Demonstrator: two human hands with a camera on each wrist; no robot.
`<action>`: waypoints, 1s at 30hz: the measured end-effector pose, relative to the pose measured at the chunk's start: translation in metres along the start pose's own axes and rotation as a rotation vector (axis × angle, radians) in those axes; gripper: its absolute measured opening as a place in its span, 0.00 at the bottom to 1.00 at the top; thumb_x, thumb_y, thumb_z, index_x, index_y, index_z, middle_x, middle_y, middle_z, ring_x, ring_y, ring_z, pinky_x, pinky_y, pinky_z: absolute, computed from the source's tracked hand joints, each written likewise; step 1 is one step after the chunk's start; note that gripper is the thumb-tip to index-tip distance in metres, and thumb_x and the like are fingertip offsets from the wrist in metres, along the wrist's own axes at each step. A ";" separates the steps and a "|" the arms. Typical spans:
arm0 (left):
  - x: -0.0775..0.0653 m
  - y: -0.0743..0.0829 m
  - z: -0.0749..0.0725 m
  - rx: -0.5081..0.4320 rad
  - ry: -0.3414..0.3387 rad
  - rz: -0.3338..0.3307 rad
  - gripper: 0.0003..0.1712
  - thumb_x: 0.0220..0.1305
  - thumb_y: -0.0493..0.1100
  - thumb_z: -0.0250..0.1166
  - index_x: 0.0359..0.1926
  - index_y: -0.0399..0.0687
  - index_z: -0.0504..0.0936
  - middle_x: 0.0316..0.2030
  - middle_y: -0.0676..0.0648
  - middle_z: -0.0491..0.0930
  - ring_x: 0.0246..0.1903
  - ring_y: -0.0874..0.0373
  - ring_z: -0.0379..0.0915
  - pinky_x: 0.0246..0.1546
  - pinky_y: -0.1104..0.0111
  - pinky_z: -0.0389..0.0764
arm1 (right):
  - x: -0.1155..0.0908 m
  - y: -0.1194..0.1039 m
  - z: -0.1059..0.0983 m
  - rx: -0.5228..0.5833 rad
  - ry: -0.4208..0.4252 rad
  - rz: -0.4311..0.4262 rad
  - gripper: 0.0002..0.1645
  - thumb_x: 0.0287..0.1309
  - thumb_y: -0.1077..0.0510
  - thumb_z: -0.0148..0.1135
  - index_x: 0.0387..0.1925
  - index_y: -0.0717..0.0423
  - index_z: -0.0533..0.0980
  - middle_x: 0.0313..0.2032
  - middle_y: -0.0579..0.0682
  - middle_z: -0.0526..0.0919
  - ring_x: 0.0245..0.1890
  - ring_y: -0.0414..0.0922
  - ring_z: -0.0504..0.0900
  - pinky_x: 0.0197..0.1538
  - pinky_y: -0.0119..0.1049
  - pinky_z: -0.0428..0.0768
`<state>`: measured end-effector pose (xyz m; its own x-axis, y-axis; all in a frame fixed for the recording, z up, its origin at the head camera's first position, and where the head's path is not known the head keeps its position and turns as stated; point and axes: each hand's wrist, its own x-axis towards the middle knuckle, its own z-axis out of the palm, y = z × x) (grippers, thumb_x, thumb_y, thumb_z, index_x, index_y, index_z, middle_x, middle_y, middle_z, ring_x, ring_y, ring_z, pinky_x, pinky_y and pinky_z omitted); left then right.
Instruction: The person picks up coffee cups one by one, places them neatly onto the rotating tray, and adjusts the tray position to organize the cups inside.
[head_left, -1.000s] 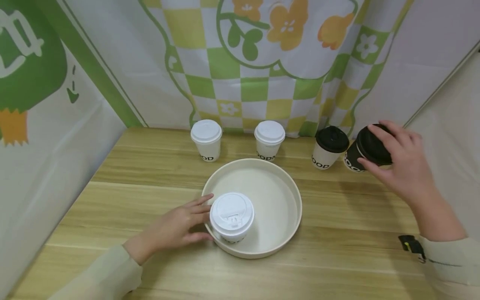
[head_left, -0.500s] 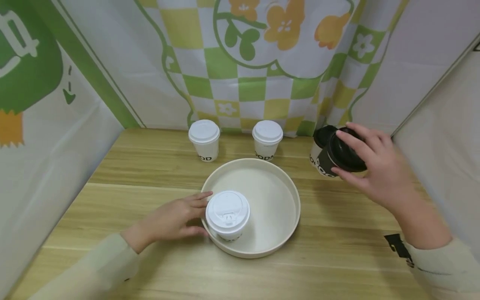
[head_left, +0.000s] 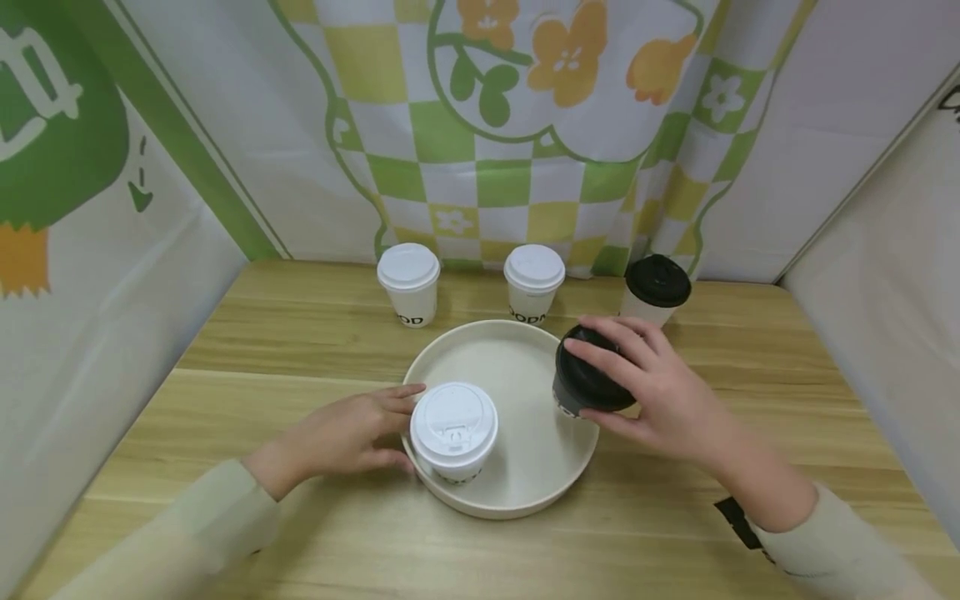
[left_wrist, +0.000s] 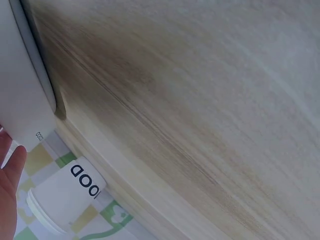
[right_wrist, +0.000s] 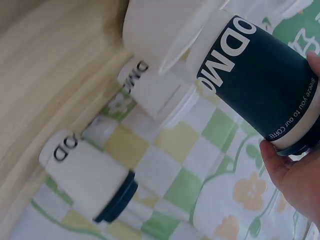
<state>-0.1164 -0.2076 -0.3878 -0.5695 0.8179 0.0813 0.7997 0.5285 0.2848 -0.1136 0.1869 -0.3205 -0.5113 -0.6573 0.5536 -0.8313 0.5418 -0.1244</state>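
My right hand grips a black paper coffee cup by its black lid, over the right side of a round cream tray. In the right wrist view, the dark sleeve carries white letters, and the cup's base hangs beside the tray's rim. A white-lidded coffee cup stands on the tray's left part. Beside it, my left hand rests at the tray's left rim with fingers extended. Whether those fingertips touch the cup cannot be made out.
Along the back of the wooden table stand two white-lidded cups, one left and one in the middle, and a white cup with a black lid at right. A checked cloth hangs behind them.
My right hand has carried the black cup leftward and nearer, from beside the black-lidded white cup to over the tray. The left hand has stayed at the tray's rim.
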 end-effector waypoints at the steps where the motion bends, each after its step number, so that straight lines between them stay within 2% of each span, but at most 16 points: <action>1: 0.000 0.000 0.000 0.001 0.001 -0.001 0.32 0.57 0.61 0.69 0.56 0.48 0.83 0.62 0.45 0.79 0.70 0.42 0.64 0.70 0.51 0.68 | 0.000 -0.003 0.002 0.009 -0.015 0.002 0.37 0.65 0.32 0.50 0.68 0.46 0.70 0.68 0.55 0.70 0.63 0.60 0.68 0.57 0.57 0.78; 5: -0.001 -0.001 0.002 0.005 0.005 -0.008 0.33 0.56 0.62 0.68 0.57 0.48 0.82 0.62 0.46 0.79 0.70 0.42 0.64 0.70 0.51 0.68 | -0.002 -0.013 0.009 0.045 -0.080 0.015 0.37 0.64 0.32 0.53 0.68 0.44 0.70 0.70 0.52 0.68 0.65 0.56 0.67 0.59 0.54 0.79; 10: -0.002 -0.001 0.003 0.003 0.008 -0.018 0.34 0.57 0.63 0.67 0.58 0.48 0.82 0.62 0.47 0.79 0.71 0.43 0.64 0.70 0.51 0.68 | -0.004 -0.024 0.017 0.084 -0.134 0.015 0.39 0.57 0.38 0.68 0.69 0.41 0.69 0.71 0.50 0.67 0.67 0.53 0.66 0.58 0.49 0.82; 13: -0.003 -0.001 0.003 -0.001 0.016 -0.017 0.34 0.57 0.62 0.67 0.58 0.48 0.82 0.62 0.47 0.79 0.71 0.43 0.64 0.70 0.51 0.68 | -0.005 -0.029 0.021 0.101 -0.146 0.007 0.42 0.52 0.42 0.74 0.68 0.41 0.69 0.71 0.50 0.66 0.67 0.52 0.66 0.57 0.47 0.83; 24: -0.006 -0.002 0.007 0.007 0.058 0.024 0.31 0.62 0.61 0.66 0.57 0.45 0.82 0.59 0.47 0.81 0.70 0.42 0.65 0.70 0.51 0.69 | -0.008 -0.034 0.034 0.139 -0.156 -0.036 0.44 0.48 0.44 0.77 0.68 0.40 0.70 0.70 0.48 0.67 0.67 0.50 0.66 0.58 0.48 0.82; 30: -0.005 -0.003 0.007 0.000 0.070 0.034 0.30 0.61 0.60 0.67 0.57 0.45 0.82 0.59 0.47 0.81 0.70 0.42 0.65 0.70 0.51 0.69 | -0.011 -0.036 0.039 0.124 -0.170 -0.063 0.46 0.46 0.44 0.79 0.68 0.40 0.70 0.70 0.48 0.68 0.66 0.51 0.67 0.56 0.48 0.84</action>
<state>-0.1146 -0.2122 -0.3963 -0.5538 0.8176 0.1578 0.8189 0.5005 0.2809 -0.0867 0.1541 -0.3536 -0.4783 -0.7725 0.4177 -0.8778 0.4354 -0.1999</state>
